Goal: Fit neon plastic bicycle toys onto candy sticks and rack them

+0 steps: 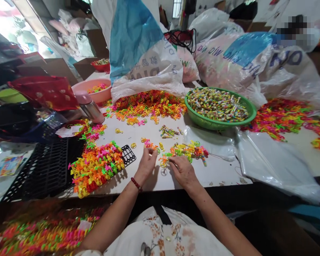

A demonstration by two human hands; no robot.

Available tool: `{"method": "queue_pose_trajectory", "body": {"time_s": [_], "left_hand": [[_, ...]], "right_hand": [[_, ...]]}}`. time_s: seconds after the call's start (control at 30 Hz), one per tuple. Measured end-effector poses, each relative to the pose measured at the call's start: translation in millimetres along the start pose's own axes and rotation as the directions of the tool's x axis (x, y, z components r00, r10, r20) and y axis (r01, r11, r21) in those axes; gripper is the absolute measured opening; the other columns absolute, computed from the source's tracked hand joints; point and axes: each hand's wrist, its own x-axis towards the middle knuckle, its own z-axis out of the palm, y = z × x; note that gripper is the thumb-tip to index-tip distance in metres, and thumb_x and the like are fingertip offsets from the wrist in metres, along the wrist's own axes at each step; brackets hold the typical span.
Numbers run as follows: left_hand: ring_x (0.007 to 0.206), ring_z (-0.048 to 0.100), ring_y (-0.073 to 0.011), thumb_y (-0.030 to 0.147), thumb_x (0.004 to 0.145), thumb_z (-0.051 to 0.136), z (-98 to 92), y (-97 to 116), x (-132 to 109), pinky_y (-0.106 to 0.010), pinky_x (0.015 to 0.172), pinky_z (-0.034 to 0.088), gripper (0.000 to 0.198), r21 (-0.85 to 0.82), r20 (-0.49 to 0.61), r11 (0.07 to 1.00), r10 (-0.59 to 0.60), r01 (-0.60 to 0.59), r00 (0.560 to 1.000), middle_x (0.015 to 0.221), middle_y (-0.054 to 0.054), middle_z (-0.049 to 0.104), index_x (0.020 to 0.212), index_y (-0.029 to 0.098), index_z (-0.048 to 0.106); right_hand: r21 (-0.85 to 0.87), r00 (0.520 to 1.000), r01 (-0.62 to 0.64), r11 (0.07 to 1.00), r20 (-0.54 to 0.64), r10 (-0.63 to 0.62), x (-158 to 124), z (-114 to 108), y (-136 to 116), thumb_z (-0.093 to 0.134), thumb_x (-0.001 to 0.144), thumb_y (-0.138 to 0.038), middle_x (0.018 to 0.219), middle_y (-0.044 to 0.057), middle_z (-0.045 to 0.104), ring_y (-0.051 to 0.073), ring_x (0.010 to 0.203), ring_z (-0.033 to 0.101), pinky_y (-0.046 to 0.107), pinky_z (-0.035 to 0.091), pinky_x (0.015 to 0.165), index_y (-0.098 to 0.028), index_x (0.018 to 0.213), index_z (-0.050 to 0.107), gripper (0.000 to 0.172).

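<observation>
While the two hands work close together over the white table (pixel 141 170), they do not touch each other. The left hand (pixel 147 163) has its thumb and fingers curled nearly together beside a small pink plastic piece (pixel 147 143) and a green ring; whether it grips either cannot be told. The right hand (pixel 183 171) pinches thumb and forefinger on an orange plastic piece (pixel 164 160), which casts a shadow on the tabletop just below. Beyond its knuckles lies a loose row of coloured pieces (pixel 185 150), and further back sits a little cluster of printed tubes (pixel 168 131).

A green basket (pixel 216 123) at the back right is heaped with similar tubes in clear wrapping. The pink basin (pixel 101 96) at the back left holds bright plastic pieces, and behind it a red bowl (pixel 105 67) contains small pale items. On the left, rows of assembled coloured pieces (pixel 96 167) stand on a black lattice tray (pixel 129 155), next to black crates (pixel 46 170). A white-and-blue sack (pixel 146 76) stands over a mound of loose pieces (pixel 149 106).

That sack bears Chinese characters, hard to make out in full, above "DIW". On the bulky sack (pixel 218 67) to the right, "DIW" can be read among purple letters; other lettering is distorted by folds.
</observation>
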Motion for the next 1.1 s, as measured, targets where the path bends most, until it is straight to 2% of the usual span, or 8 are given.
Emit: {"method": "queue_pose_trajectory", "body": {"time_s": [0.07, 0.2, 0.37, 0.47, 0.67, 0.77, 0.93, 1.1], "left_hand": [[0.083, 0.055, -0.0178, 0.039, 0.086, 0.055, -5.4, 0.3, 18.1, -0.035, 0.080, 0.048, 0.022, 0.241, -0.139, 0.959, 0.185, -0.148, 0.973, 0.094, -0.005, 0.054, 0.095, 0.019, 0.050], [0.091, 0.053, -0.0208, 0.020, 0.083, 0.055, -6.3, -8.1, 49.4, -0.037, 0.089, 0.044, 0.003, 0.494, -0.129, 0.842, 0.318, -0.218, 0.939, 0.094, -0.006, 0.050, 0.084, 0.019, 0.053], [0.079, 0.052, -0.0165, 0.020, 0.079, 0.059, -5.0, -17.5, 59.6, -0.030, 0.078, 0.043, 0.007, 0.213, -0.309, 0.956, 0.262, -0.202, 0.914, 0.083, -0.002, 0.050, 0.073, 0.020, 0.055], [0.072, 0.051, -0.0128, 0.031, 0.077, 0.064, -11.6, -17.9, 55.3, -0.025, 0.068, 0.043, 0.015, -0.126, -0.384, 0.982, 0.080, -0.138, 0.920, 0.078, 0.001, 0.053, 0.079, 0.019, 0.056], [0.066, 0.057, -0.0088, 0.041, 0.073, 0.068, -20.0, -9.8, 37.9, -0.022, 0.062, 0.044, 0.031, -0.605, -0.220, 0.795, -0.122, -0.037, 0.968, 0.080, -0.001, 0.063, 0.087, 0.016, 0.055], [0.069, 0.058, -0.0076, 0.037, 0.072, 0.071, -20.0, -3.0, 25.6, -0.019, 0.063, 0.044, 0.029, -0.693, -0.122, 0.721, -0.120, 0.002, 0.985, 0.082, -0.001, 0.065, 0.084, 0.016, 0.054], [0.079, 0.060, -0.0073, 0.030, 0.073, 0.073, -20.0, 2.3, 4.8, -0.020, 0.074, 0.048, 0.034, -0.729, 0.007, 0.684, -0.034, 0.028, 0.999, 0.094, 0.000, 0.063, 0.101, 0.019, 0.055], [0.090, 0.059, -0.0082, 0.026, 0.077, 0.070, -17.6, -0.2, -9.3, -0.023, 0.087, 0.048, 0.043, -0.645, 0.028, 0.763, 0.080, -0.043, 0.996, 0.107, -0.001, 0.059, 0.117, 0.024, 0.056]], "right_hand": [[-0.196, 0.999, 0.034, 0.980, 0.015, -0.031, 19.6, -4.6, 12.6, 0.054, 0.092, -0.024, 0.107, 0.011, 0.069, 0.026, 0.104, 0.055, 0.042, 0.044, 0.096, -0.018, 0.097, 0.071, 0.019], [-0.407, 0.980, 0.050, 0.912, 0.195, 0.033, 77.1, 1.4, 33.5, 0.047, 0.093, -0.020, 0.104, 0.012, 0.066, 0.025, 0.102, 0.051, 0.040, 0.040, 0.096, -0.016, 0.094, 0.072, 0.025], [-0.504, 0.937, -0.019, 0.863, 0.291, 0.190, 131.4, 28.7, 50.4, 0.052, 0.084, -0.010, 0.104, 0.018, 0.064, 0.029, 0.103, 0.049, 0.040, 0.036, 0.095, -0.011, 0.089, 0.070, 0.019], [-0.470, 0.944, -0.070, 0.880, 0.255, 0.211, 139.5, 37.4, 51.6, 0.051, 0.081, -0.004, 0.105, 0.022, 0.063, 0.031, 0.104, 0.050, 0.039, 0.037, 0.092, -0.010, 0.089, 0.068, 0.020], [-0.280, 0.956, -0.184, 0.942, 0.171, 0.238, 111.8, 26.6, 27.6, 0.043, 0.092, -0.018, 0.098, 0.013, 0.067, 0.023, 0.088, 0.059, 0.033, 0.044, 0.079, -0.014, 0.108, 0.058, 0.022], [0.010, 0.933, -0.304, 0.953, 0.207, 0.295, 80.3, 21.4, 8.0, 0.044, 0.092, -0.024, 0.087, 0.004, 0.067, 0.017, 0.075, 0.062, 0.029, 0.048, 0.070, -0.020, 0.113, 0.054, 0.023], [0.518, 0.811, -0.585, 0.624, 0.367, 0.455, 34.2, 23.1, -18.2, 0.055, 0.085, -0.033, 0.089, 0.001, 0.061, 0.011, 0.069, 0.059, 0.026, 0.056, 0.062, -0.020, 0.102, 0.054, 0.022], [0.624, 0.811, -0.583, 0.521, 0.412, 0.415, 20.6, 22.2, -32.7, 0.063, 0.081, -0.048, 0.089, 0.001, 0.061, 0.011, 0.070, 0.056, 0.020, 0.054, 0.051, -0.019, 0.099, 0.059, 0.034]]}}
